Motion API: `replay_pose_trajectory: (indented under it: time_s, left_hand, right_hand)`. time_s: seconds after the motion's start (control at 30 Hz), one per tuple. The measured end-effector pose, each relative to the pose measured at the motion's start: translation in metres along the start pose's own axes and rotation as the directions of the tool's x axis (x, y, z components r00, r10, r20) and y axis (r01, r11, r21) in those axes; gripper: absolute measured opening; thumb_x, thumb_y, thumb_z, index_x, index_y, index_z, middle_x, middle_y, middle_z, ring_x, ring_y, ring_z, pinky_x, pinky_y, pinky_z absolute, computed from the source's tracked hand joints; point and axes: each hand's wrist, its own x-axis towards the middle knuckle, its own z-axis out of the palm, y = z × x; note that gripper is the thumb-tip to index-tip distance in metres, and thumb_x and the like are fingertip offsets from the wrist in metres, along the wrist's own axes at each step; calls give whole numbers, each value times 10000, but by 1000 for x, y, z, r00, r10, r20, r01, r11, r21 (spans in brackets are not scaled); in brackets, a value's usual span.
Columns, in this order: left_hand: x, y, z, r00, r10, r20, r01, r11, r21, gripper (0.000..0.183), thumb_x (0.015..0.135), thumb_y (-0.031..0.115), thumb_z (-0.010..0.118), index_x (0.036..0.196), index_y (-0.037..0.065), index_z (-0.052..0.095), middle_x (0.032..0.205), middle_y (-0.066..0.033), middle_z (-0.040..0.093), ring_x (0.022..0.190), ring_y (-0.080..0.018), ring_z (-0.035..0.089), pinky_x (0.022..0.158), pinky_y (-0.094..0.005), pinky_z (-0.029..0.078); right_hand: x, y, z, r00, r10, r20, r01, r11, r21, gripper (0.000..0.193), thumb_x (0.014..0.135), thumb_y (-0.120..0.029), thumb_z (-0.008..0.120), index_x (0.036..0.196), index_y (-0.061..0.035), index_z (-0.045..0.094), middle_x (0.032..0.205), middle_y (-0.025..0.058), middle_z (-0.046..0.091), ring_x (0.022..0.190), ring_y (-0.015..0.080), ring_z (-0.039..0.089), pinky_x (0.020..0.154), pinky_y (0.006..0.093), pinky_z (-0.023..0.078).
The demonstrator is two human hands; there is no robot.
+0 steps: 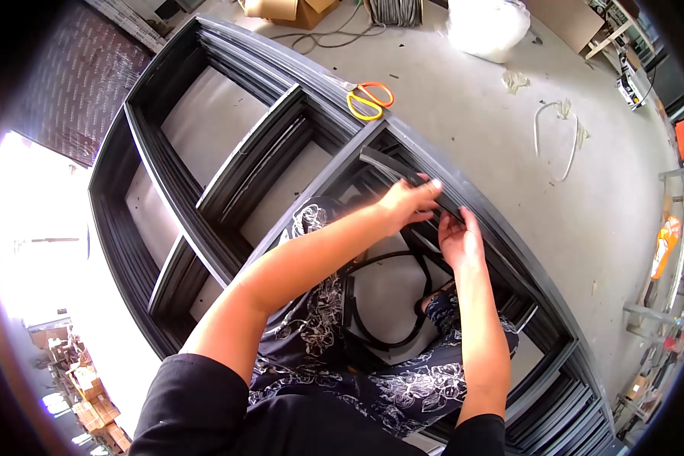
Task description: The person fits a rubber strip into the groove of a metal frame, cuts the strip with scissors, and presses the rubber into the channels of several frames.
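A dark rubber-like strip [388,163] slants over the near opening of a stack of dark grey window frames [501,228]. My left hand [410,205] is closed around the strip, thumb on top. Just to the right and nearer me, my right hand [462,237] pinches the strip between thumb and fingers. A long black strip [365,330] hangs in a loop inside the opening, between my legs; whether it joins the held piece cannot be seen. Scissors [370,101] with one orange and one yellow handle lie on the far rail of the top frame.
Cardboard boxes [292,11], a cable coil [394,11] and a white bag [488,29] are on the floor beyond. A looped white strip [556,140] lies to the right. Shelving [657,304] lines the right edge. Frame crossbars [251,152] stand left of my arms.
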Motion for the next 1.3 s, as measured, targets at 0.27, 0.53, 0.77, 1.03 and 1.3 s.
replay_pose_trajectory:
  time_s: [0.27,0.53,0.77,1.03,1.3]
  left_hand:
    - [63,12,-49,951,-132,-281,83,980,-180,200,964,183,579,1040,-1,590,1009,-135,690,921,-272,685,838,-422,587]
    - [65,31,-40,941,-197,-275,188,980,-59,246,967,182,579,1085,-33,583,1015,-171,673,945,-288,674,855,-431,589]
    - [60,46,-44,942,254,-220,81,463,883,591,771,362,780,1134,-65,593,1099,-195,608,1002,-323,629,849,-410,544]
    - [97,9,-62,833,397,-386,236,376,896,276,927,224,480,1071,35,620,1023,-175,697,942,-382,667,865,-476,515]
    - [126,-9,-76,867,286,-409,23,796,605,334,916,308,532,996,1,636,865,-109,709,793,-240,681,757,-355,528]
  right_hand:
    - [-23,-1,15,964,-220,149,254,599,-760,240,940,-253,670,986,-23,617,869,84,696,698,155,651,621,246,519]
    - [18,4,19,748,-163,644,510,-480,-714,479,885,-309,668,1277,-50,574,1115,187,669,1031,377,625,865,453,500]
    - [20,-5,35,628,-354,693,346,-670,-656,247,952,-288,591,1041,-71,667,824,163,685,764,376,651,652,456,507]
    - [15,-9,48,707,-315,633,266,-712,-650,269,952,-293,589,1026,-43,658,825,190,674,773,397,642,654,457,505]
    - [35,7,29,706,-316,633,203,-767,-609,250,949,-283,582,851,-53,583,693,166,632,668,389,619,573,470,483]
